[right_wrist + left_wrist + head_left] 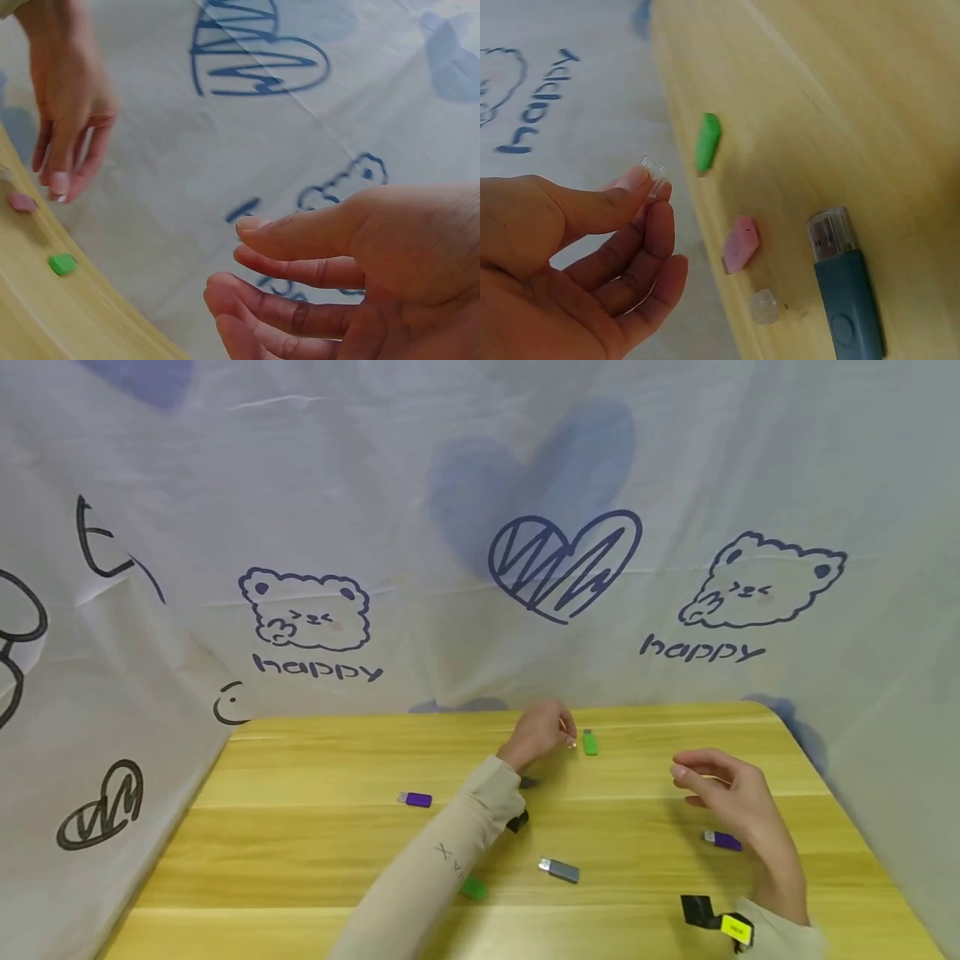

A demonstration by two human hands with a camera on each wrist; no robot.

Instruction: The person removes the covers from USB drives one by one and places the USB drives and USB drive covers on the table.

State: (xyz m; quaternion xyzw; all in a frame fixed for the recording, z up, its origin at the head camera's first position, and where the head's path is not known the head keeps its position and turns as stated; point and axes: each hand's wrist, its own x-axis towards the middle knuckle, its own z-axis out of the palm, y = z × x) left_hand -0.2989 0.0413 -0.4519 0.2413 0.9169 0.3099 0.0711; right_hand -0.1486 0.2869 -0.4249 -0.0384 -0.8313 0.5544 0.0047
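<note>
My left hand (538,735) reaches to the far side of the table. Its thumb and forefinger pinch a small clear plastic cap (654,176). Just to its right lies a green USB stick (590,743). In the left wrist view, a pink USB stick (742,244) and another clear cap (763,306) lie near that hand. A blue-grey USB stick (849,304) with a clear cover over its plug is closer to the camera. My right hand (731,793) hovers over the right of the table, fingers loosely bent and holding nothing.
One purple USB stick (416,799) lies left of my left forearm, another (722,840) beside my right wrist. A grey USB stick (559,870) lies between the arms. My left sleeve partly covers a green stick (474,887). A printed white cloth (420,635) hangs behind the table.
</note>
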